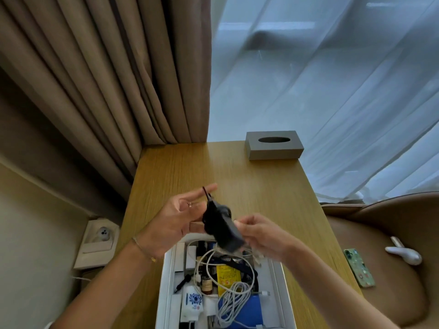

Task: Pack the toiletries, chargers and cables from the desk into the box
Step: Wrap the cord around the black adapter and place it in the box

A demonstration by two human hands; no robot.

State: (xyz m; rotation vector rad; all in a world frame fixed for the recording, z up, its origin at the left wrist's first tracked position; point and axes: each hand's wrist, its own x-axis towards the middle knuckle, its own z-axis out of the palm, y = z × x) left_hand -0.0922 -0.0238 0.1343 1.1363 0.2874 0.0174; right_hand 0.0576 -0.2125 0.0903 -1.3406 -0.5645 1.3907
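A black charger (222,230) with a thin black cable end sticking up is held above the far end of the white box (166,281). My left hand (180,219) cups its left side, fingers fairly straight. My right hand (259,236) grips its lower right end, blurred by motion. Inside the box lie coiled white cables (234,302), a white bottle with a blue flower print (193,302), a small brown bottle (206,283), a yellow packet (226,274) and a blue item (251,307).
The box sits on a wooden desk (249,186). A grey tissue box (274,144) stands at the desk's far edge by the curtains. A phone in a green case (360,268) lies at the right edge. A wall socket (101,235) is left; a brown chair (380,245) is right.
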